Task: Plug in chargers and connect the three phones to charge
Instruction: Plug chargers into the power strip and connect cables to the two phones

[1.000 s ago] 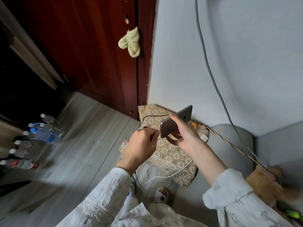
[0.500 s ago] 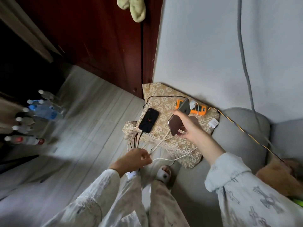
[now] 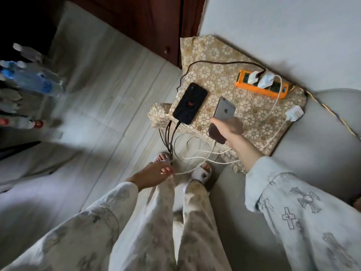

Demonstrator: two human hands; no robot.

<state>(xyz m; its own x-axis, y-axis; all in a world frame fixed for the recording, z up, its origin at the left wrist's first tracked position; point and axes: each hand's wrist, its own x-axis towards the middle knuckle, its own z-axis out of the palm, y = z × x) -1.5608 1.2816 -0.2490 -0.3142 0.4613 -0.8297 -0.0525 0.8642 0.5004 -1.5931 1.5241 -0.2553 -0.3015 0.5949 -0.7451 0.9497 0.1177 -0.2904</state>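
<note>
A black phone (image 3: 189, 103) lies on the patterned cloth (image 3: 220, 75) with a black cable in its near end. My right hand (image 3: 227, 127) holds a grey phone (image 3: 224, 109) back-up, low over the cloth beside the black one; a white cable (image 3: 207, 159) runs from its near end. My left hand (image 3: 154, 173) is down by my feet, pinching that white cable. Two white adapters (image 3: 259, 79) sit in the orange power strip (image 3: 254, 90). A third white adapter (image 3: 294, 113) lies loose at the cloth's right edge. No third phone is in view.
A dark red wooden door (image 3: 148, 22) and a white wall stand behind the cloth. A grey sofa arm (image 3: 322, 145) is at the right. Several water bottles (image 3: 33, 79) stand on the floor at the left. Cables loop on the floor around my slippered feet.
My right hand has lowered the grey phone from chest height down to the cloth beside the black phone. My left hand has dropped along the white cable towards my feet.
</note>
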